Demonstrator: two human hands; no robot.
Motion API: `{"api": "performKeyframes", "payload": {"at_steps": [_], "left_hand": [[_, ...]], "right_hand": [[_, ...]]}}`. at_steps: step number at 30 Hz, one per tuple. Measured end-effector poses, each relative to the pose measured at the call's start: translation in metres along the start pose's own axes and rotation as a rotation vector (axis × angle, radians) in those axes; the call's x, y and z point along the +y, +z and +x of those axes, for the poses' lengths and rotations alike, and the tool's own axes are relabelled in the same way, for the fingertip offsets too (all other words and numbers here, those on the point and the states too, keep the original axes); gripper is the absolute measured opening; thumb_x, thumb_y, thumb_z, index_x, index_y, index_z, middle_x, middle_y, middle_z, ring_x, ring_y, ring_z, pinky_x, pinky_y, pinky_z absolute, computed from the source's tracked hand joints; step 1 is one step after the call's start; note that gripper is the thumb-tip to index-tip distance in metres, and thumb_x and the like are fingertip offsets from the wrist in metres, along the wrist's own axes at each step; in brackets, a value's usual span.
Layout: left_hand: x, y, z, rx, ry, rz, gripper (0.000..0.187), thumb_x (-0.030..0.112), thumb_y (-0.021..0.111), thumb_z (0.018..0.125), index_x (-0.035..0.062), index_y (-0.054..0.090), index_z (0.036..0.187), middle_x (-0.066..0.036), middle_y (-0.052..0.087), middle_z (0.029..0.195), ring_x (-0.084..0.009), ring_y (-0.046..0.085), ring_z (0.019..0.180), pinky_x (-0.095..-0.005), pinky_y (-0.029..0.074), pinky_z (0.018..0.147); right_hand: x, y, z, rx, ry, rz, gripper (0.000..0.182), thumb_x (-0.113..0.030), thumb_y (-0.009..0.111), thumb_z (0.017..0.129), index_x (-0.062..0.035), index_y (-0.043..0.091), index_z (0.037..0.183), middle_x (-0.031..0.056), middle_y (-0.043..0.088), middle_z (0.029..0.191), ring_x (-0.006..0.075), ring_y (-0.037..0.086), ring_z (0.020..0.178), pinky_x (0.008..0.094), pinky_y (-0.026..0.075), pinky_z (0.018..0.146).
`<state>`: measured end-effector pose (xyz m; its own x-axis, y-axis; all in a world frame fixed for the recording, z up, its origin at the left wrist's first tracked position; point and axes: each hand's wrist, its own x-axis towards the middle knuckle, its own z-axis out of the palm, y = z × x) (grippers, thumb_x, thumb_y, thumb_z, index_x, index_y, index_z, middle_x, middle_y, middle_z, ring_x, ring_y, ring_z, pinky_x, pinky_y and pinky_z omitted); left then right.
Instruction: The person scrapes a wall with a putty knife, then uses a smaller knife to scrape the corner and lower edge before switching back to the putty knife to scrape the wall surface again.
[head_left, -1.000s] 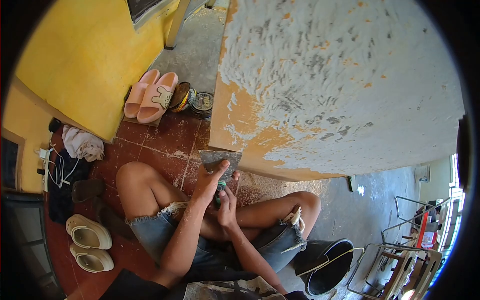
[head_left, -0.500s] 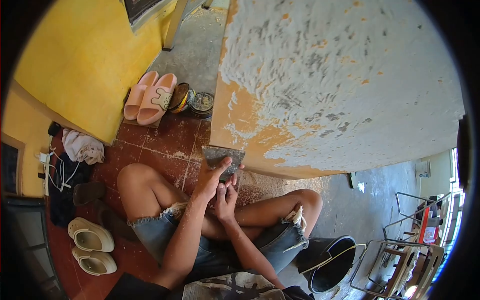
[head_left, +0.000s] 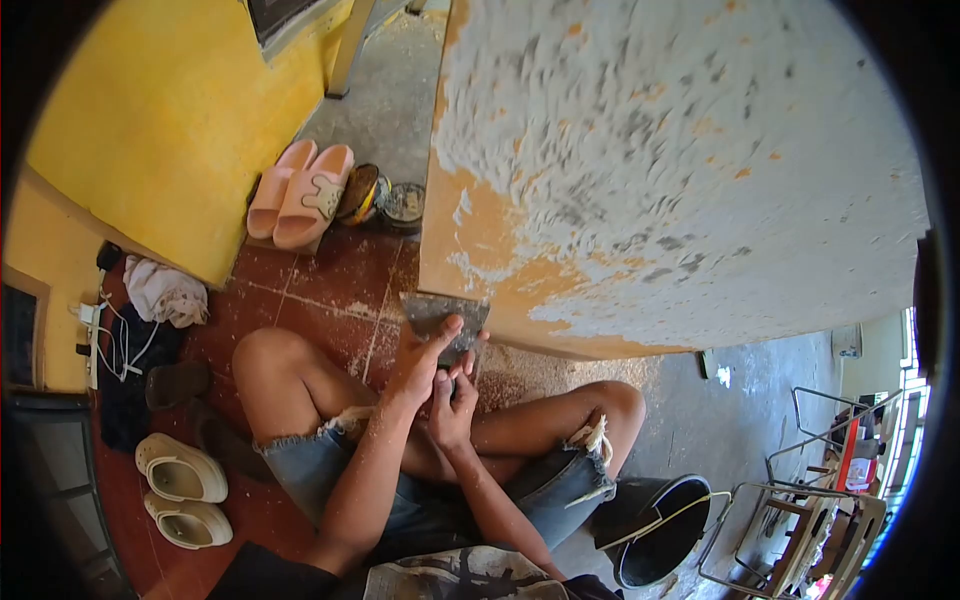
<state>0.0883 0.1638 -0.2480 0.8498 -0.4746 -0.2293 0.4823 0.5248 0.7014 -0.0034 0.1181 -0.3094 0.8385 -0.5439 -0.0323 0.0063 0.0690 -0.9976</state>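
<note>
A broad-bladed paint scraper (head_left: 425, 314) is held in both of my hands, its blade at the lower left corner of the partly stripped wall (head_left: 610, 190). My left hand (head_left: 413, 368) closes around the blade's base, the thumb lying along its face. Just below, my right hand (head_left: 454, 408) grips the handle, which the fingers mostly cover. Grey-white, rough coating stays on most of the wall, while bare orange patches show along its left and lower edges. Pale flakes dust the red tiled floor (head_left: 330, 335) around my crossed legs.
Pink slides (head_left: 310, 200) and two open tins (head_left: 403, 207) stand ahead on the left. Beige clogs (head_left: 185, 475), a crumpled cloth (head_left: 167, 292) and a white cable (head_left: 125, 345) lie to my left. A black bucket (head_left: 660, 530) and metal-framed chairs (head_left: 800, 530) are on my right.
The scraper blade has shifted very slightly left along the wall's lower edge. Both hands keep the same grip, and my legs stay in place.
</note>
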Motion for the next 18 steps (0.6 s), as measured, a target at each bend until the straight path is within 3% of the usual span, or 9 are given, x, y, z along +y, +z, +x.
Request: {"api": "performKeyframes", "payload": {"at_steps": [7,11,15,17,18], "left_hand": [[0.004,0.008,-0.008,0.023,-0.004,-0.003,0.033,0.028,0.073,0.099,0.0011,0.065,0.117,-0.017,0.076,0.092,-0.0175,0.063,0.055,-0.0252,0.043,0.043],[0.016,0.019,-0.008,-0.03,0.047,0.054,0.043,0.032,0.075,0.097,0.002,0.06,0.123,-0.017,0.074,0.091,-0.0192,0.064,0.055,-0.0255,0.044,0.043],[0.023,0.029,-0.01,-0.029,0.051,0.027,0.035,0.03,0.073,0.098,0.0003,0.064,0.115,-0.017,0.074,0.091,-0.0188,0.063,0.055,-0.0255,0.043,0.043],[0.028,0.036,-0.011,-0.053,0.055,0.049,0.041,0.032,0.075,0.097,0.0014,0.061,0.12,-0.017,0.074,0.091,-0.0192,0.064,0.056,-0.0256,0.044,0.043],[0.025,0.034,-0.01,-0.041,0.027,0.04,0.04,0.032,0.074,0.098,0.0019,0.061,0.121,-0.016,0.074,0.091,-0.0192,0.063,0.056,-0.0257,0.044,0.043]], "right_hand": [[-0.007,-0.002,-0.011,0.014,0.022,-0.022,0.025,-0.02,0.059,0.108,-0.0016,0.058,0.091,0.0009,0.057,0.065,0.0065,0.053,0.063,0.0282,0.045,0.056],[-0.017,-0.006,-0.007,-0.033,0.003,-0.028,0.026,-0.022,0.06,0.107,-0.0015,0.059,0.092,0.0011,0.058,0.064,0.0063,0.054,0.062,0.0282,0.045,0.056],[-0.025,-0.004,-0.007,0.015,0.055,-0.048,0.027,-0.022,0.061,0.107,0.0003,0.06,0.092,0.0033,0.057,0.063,0.007,0.052,0.064,0.0306,0.046,0.058],[-0.037,-0.007,-0.006,-0.02,-0.052,-0.072,0.026,-0.019,0.053,0.11,-0.0002,0.059,0.093,-0.0032,0.059,0.078,0.0037,0.05,0.071,0.0231,0.045,0.061],[-0.043,-0.007,-0.007,-0.011,-0.019,-0.061,0.026,-0.019,0.053,0.11,-0.0001,0.059,0.093,-0.0036,0.058,0.079,0.0037,0.049,0.072,0.0234,0.044,0.061]]}}
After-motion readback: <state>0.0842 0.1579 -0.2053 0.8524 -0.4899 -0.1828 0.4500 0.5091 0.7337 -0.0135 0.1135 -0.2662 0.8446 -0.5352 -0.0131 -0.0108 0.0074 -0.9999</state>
